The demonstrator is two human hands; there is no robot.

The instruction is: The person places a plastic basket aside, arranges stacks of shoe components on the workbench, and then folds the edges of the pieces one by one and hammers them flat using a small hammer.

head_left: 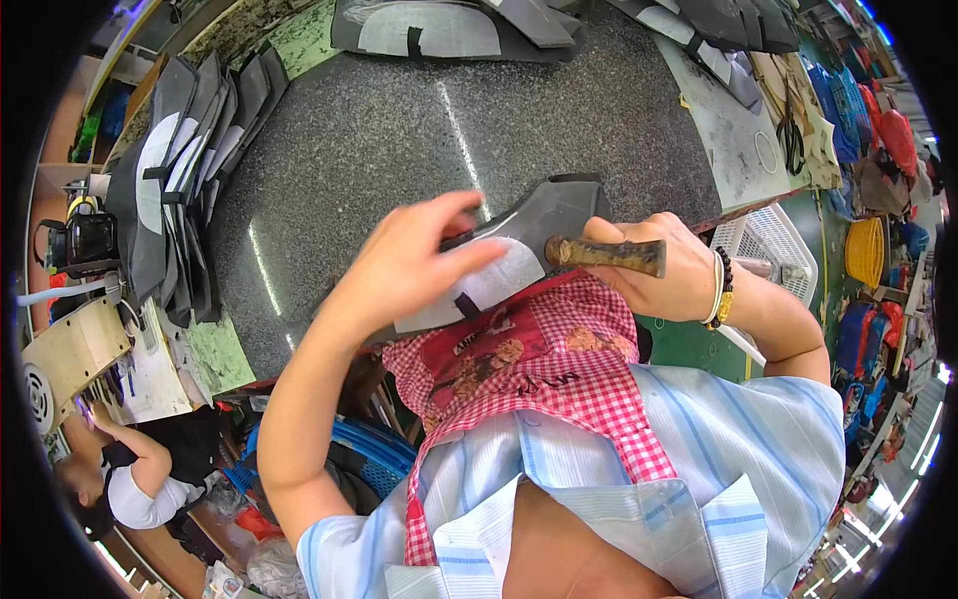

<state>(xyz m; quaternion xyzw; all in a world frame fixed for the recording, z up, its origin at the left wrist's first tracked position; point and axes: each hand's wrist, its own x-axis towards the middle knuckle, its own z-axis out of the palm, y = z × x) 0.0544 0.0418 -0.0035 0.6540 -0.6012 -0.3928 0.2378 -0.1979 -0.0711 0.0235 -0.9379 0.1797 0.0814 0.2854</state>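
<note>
A dark grey flat panel [564, 215] with a pale grey rounded patch [499, 275] and a short black strap lies at the table's near edge, against my apron. Over its left part is my left hand [419, 250], thumb and fingers apart; no held thing shows in it. My right hand [659, 265] is closed round a short, worn brown stick-like tool handle [609, 256], held level above the panel's right end. Whether the handle has a working head cannot be seen.
The speckled dark stone table [349, 150] spreads ahead. Similar panels are stacked at the left [180, 190], the far edge [439, 30] and far right. Black scissors [790, 140] lie at the right; a white basket [768, 235] stands below. Another person [150, 479] works at lower left.
</note>
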